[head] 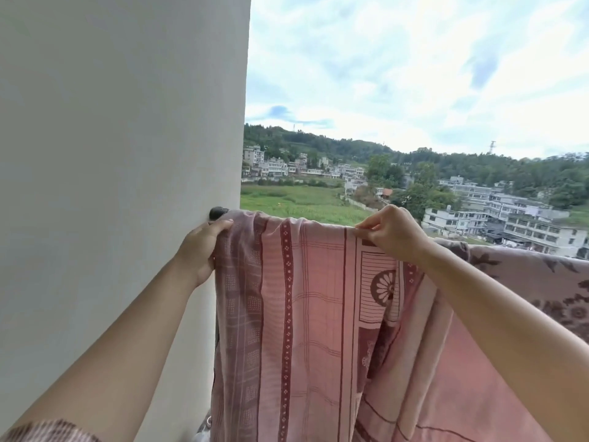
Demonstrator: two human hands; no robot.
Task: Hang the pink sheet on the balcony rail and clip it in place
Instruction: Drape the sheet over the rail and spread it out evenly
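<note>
The pink sheet [312, 301], patterned with dark red stripes and a flower motif, hangs draped over the balcony rail. Only the rail's dark end [217, 213] shows, where it meets the wall. My left hand [204, 247] grips the sheet's left edge just below that rail end. My right hand [390, 231] pinches the sheet's top fold on the rail, further right. No clip is visible in either hand.
A white wall [121, 186] stands close on the left. Another mauve floral cloth [535, 279] lies over the rail to the right. Beyond the rail is open air, with fields, houses and wooded hills far below.
</note>
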